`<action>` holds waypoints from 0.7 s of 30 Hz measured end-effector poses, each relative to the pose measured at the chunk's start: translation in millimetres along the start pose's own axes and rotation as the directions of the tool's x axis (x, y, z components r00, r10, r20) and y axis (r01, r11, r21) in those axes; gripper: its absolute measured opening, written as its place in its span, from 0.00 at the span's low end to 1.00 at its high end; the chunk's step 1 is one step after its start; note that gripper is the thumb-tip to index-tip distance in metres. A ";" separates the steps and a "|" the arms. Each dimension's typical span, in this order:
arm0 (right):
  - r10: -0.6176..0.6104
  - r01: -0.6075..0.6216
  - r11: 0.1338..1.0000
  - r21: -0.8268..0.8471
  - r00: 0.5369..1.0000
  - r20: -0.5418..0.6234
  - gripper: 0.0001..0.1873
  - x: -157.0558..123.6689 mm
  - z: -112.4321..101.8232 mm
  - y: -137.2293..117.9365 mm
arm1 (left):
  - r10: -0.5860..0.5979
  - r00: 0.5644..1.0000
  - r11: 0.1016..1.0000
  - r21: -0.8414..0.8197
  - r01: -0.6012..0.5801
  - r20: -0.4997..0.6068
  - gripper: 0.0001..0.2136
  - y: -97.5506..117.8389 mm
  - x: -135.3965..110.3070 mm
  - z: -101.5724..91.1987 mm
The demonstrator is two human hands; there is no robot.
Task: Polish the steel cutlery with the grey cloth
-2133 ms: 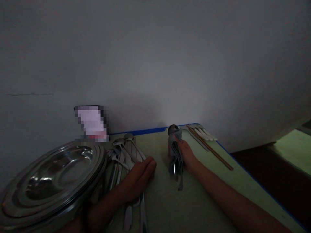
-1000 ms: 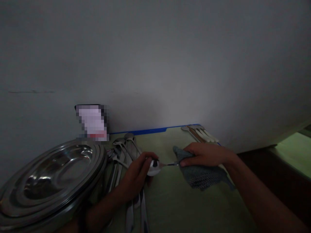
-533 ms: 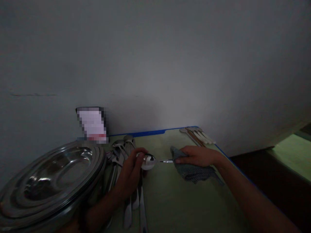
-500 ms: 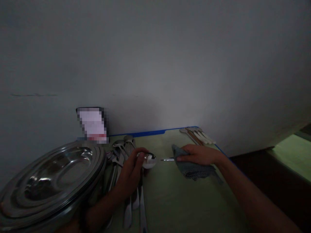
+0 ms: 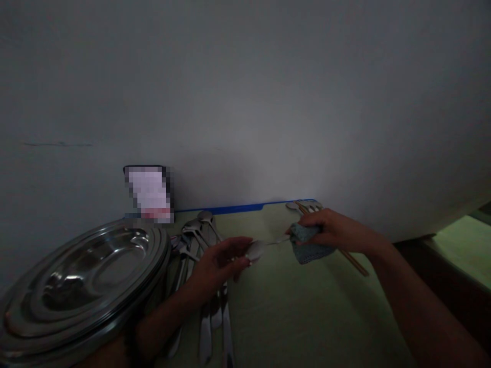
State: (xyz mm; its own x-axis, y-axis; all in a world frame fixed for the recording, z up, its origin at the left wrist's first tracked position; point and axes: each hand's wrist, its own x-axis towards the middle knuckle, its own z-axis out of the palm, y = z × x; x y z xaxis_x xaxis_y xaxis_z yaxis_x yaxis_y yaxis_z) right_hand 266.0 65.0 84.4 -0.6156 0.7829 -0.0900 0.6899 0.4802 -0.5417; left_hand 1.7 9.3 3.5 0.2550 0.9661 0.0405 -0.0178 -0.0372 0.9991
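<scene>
A metal spoon [image 5: 256,251] is held level above the table between my two hands. My left hand [image 5: 226,263] pinches its bowl between thumb and fingers. Around the handle end, my right hand [image 5: 324,230] is closed on a grey-green cloth [image 5: 310,249], which wraps the handle and hides its tip. Several metal spoons [image 5: 205,329] lie loosely beneath and beside my left forearm, their bowls toward the wall.
A stack of metal plates or basins [image 5: 109,268] stands at the left. Behind it a phone with a blurred screen [image 5: 149,189] leans on the wall. More spoons [image 5: 307,205] and wooden chopsticks [image 5: 356,265] lie at the right of the green-covered table [image 5: 299,317].
Both hands have moved to the right with the spoon. The cloth is now bunched more tightly in my right hand, and the spoon's bowl has turned.
</scene>
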 end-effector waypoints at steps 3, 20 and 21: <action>0.025 -0.028 0.998 0.050 0.998 0.061 0.15 -0.8 1.1 2.0 | -0.042 0.999 0.998 0.045 0.041 0.018 0.18 1.7 -0.1 1.1; -0.118 0.094 0.986 0.137 0.976 0.182 0.23 29.4 52.9 -13.6 | 0.086 0.996 0.906 0.414 -0.089 0.027 0.13 -3.2 -0.4 -3.8; -0.107 0.082 0.985 0.150 0.980 0.166 0.23 29.9 53.1 -12.9 | 0.068 0.997 0.919 0.389 -0.073 0.026 0.13 -2.6 0.0 -3.6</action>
State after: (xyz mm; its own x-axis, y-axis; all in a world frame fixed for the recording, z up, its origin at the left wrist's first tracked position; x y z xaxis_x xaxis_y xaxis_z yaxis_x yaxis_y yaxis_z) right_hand 218.5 61.2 44.3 -0.7403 0.6507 -0.1690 0.5721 0.4779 -0.6665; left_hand -1.8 10.3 0.9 0.2783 0.9543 0.1085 0.3407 -0.2037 0.9178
